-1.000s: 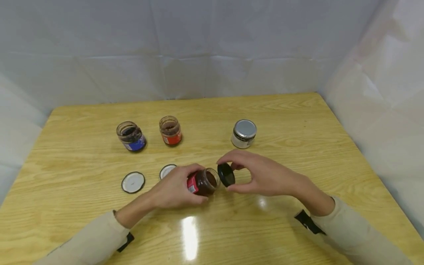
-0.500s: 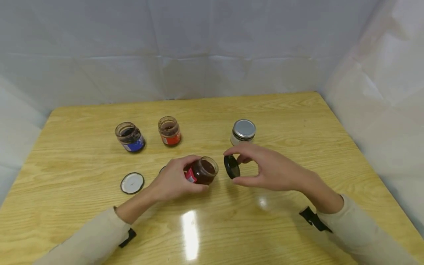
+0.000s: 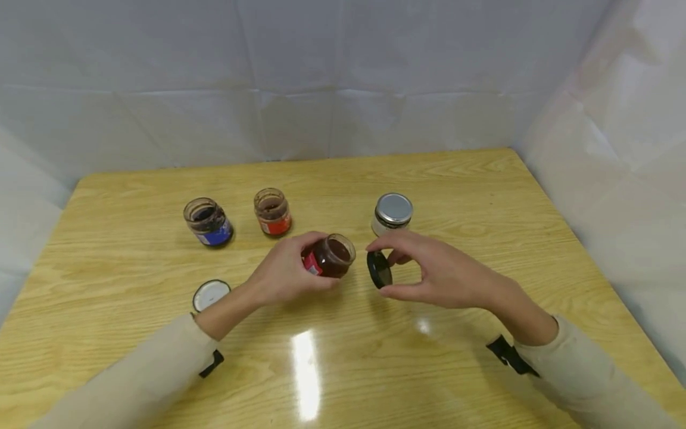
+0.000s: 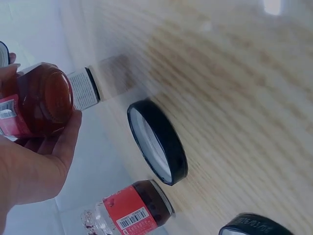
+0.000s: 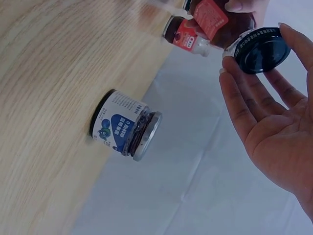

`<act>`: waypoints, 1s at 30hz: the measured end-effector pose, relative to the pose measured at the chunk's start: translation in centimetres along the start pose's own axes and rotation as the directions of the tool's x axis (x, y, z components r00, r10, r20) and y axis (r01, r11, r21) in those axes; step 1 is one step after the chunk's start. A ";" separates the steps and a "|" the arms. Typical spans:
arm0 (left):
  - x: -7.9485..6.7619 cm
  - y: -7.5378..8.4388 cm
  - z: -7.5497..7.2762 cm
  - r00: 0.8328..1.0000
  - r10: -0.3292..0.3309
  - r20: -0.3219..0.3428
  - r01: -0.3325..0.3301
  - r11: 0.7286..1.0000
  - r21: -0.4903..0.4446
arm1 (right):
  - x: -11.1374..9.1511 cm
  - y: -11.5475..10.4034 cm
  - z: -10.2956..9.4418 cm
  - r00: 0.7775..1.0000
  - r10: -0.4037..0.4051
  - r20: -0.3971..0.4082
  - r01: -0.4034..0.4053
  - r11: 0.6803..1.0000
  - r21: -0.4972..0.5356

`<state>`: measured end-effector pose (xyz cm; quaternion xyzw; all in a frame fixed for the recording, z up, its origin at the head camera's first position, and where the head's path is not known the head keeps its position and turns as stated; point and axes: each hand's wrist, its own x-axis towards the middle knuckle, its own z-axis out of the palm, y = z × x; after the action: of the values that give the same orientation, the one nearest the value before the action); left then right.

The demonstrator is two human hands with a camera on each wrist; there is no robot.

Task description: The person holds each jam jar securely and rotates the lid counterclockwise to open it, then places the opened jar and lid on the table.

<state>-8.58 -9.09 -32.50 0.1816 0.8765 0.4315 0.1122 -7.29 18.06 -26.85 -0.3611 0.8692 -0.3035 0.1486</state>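
Observation:
My left hand [image 3: 286, 268] grips a glass jar of dark red jam [image 3: 333, 256] with a red label. The jar is lidless and tilted, its mouth up and to the right, and the left wrist view shows its base raised off the table. My right hand [image 3: 436, 268] pinches a black lid [image 3: 379, 269] by its edge between thumb and fingertips. The lid stands on edge just right of the jar's mouth, apart from it in the head view. Behind the right hand is a jar with a silver lid [image 3: 394, 208]; its label shows blueberries in the right wrist view.
Two open jars stand at the back left, a blue-labelled jar [image 3: 209, 221] and a red-labelled jar [image 3: 273, 211]. A loose lid [image 3: 211, 294] lies white side up near the left forearm. Another black-rimmed lid [image 4: 157, 142] shows in the left wrist view. White sheeting [image 3: 300, 77] hangs behind the table.
My left hand has lifted the jar away from me and up, now covering the second loose lid in the head view. The right hand has drawn the black lid slightly right, off the jar's mouth.

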 end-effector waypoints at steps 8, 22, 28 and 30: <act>1.5 -0.2 0.0 0.999 0.031 -0.030 -0.032 0.999 -0.019 | 0.0 0.6 0.6 1.000 0.002 -0.004 -0.002 1.000 0.018; 3.8 -0.5 0.9 0.993 -0.043 -0.110 0.042 0.999 -0.006 | 0.2 1.2 1.5 1.000 0.026 0.011 -0.026 1.000 0.016; 4.6 -1.2 1.4 0.996 -0.013 -0.090 0.017 0.999 0.043 | 0.2 1.4 1.8 0.999 0.026 0.023 -0.027 1.000 0.013; 4.8 -1.4 1.5 0.996 -0.003 -0.084 0.007 0.998 0.055 | 0.2 1.5 1.9 0.999 0.029 0.024 -0.029 1.000 0.009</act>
<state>-12.73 -6.77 -34.71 0.1643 0.8924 0.4142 0.0714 -7.29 17.96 -29.22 -0.3511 0.8711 -0.3011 0.1649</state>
